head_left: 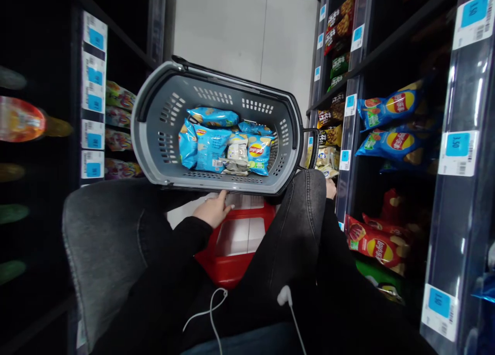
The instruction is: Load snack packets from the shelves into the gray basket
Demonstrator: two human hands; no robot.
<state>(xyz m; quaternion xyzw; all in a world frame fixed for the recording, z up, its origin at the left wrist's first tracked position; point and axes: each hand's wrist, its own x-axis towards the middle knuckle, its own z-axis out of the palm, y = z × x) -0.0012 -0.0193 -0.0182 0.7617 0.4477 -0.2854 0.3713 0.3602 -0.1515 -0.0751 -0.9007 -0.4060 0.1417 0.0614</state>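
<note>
A grey shopping basket (pixel 154 175) with a black handle stands in front of my knees. Inside it lie several blue chip bags (pixel 212 147) and some pale, silvery packets (pixel 237 151). My left hand (pixel 212 209) is below the basket's near rim, its index finger stretched out towards the rim and the thumb apart. It grips nothing that I can see. My right hand (pixel 330 188) reaches past my right knee to the lower right shelf, beside pale snack packets (pixel 328 159). The knee and sleeve hide most of it, so its fingers do not show.
A red plastic stool (pixel 228 267) is beneath me, between my legs. Shelves rise close on both sides. On the right are blue chip bags (pixel 390 105), red chip bags (pixel 377 244) and price tags (pixel 458 151). A white earphone (pixel 285 295) dangles by my lap.
</note>
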